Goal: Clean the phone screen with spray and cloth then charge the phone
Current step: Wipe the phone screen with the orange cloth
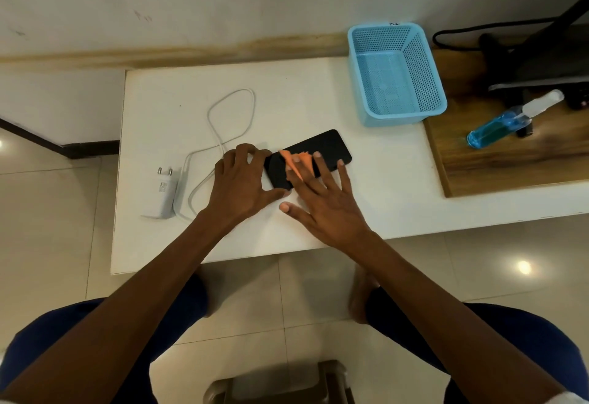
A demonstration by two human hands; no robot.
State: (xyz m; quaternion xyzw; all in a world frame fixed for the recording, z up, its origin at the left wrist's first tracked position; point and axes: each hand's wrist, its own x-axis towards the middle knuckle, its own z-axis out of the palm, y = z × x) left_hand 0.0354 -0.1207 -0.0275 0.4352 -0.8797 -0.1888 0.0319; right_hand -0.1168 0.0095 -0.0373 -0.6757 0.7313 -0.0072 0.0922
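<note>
My left hand (243, 177) grips the phone's (331, 148) end; my right hand (322, 199), fingers spread straight, presses the orange cloth (294, 161) on it. The charger's (162, 191) print is unreadable.

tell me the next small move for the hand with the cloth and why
Probably slide the right hand with the orange cloth along the phone toward its far end. The cloth sits near the middle under flat fingers, the far part looks unwiped, and the left hand steadies the near end.

Bare forearms, dark blue trousers (54, 333), bare feet (360, 295)
</note>
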